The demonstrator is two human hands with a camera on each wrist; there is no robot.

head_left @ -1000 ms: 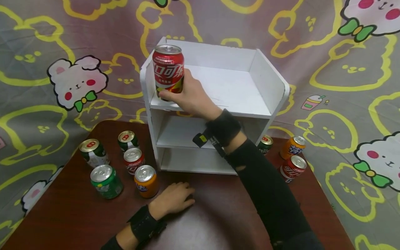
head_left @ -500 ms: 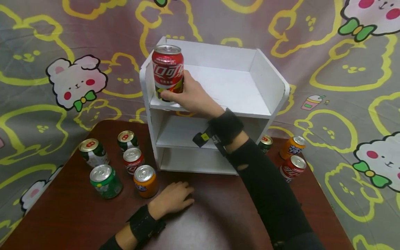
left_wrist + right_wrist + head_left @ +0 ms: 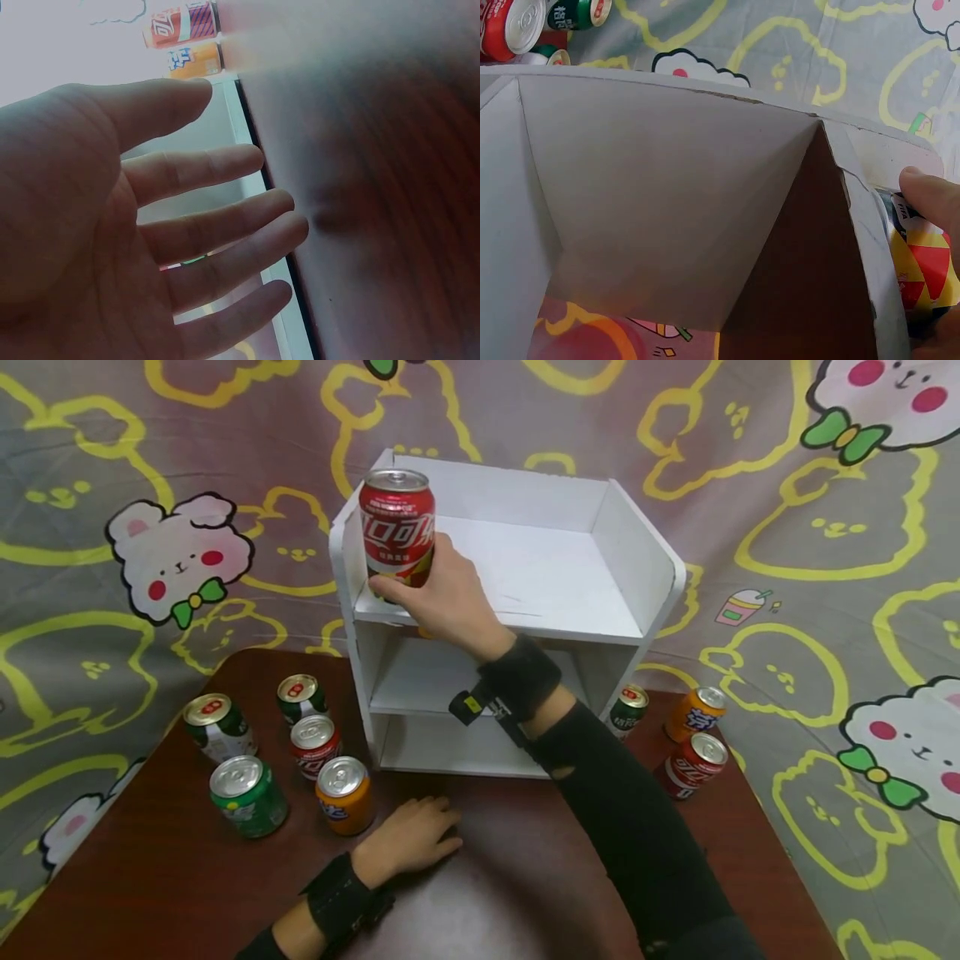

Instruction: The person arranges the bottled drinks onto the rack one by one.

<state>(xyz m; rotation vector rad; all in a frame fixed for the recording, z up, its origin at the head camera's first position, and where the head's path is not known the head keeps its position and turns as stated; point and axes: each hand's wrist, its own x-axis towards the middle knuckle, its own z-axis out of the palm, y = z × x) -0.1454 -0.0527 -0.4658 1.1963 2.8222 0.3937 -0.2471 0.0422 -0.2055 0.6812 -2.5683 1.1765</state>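
Observation:
My right hand (image 3: 450, 593) grips a red cola can (image 3: 396, 531), thumb across its lower front. The can stands upright at the left front of the top board of a white shelf unit (image 3: 532, 581), beside the left side panel. In the right wrist view, only the can's patterned yellow, red and black lower part shows, with the thumb on it. My left hand (image 3: 408, 837) rests on the table in front of the shelf and holds nothing. Its spread, relaxed fingers (image 3: 217, 240) show in the left wrist view.
Left of the shelf stand several cans, among them a green can (image 3: 249, 795), an orange can (image 3: 345, 797) and a smaller-looking red can (image 3: 315, 745). Right of it stand an orange can (image 3: 695, 714), a red can (image 3: 693, 766) and a dark green can (image 3: 628, 710). A patterned cloth hangs behind.
My right wrist has swung slightly left and down, while the cola can keeps its place on the top board. The left hand stays still. The head view has shifted slightly.

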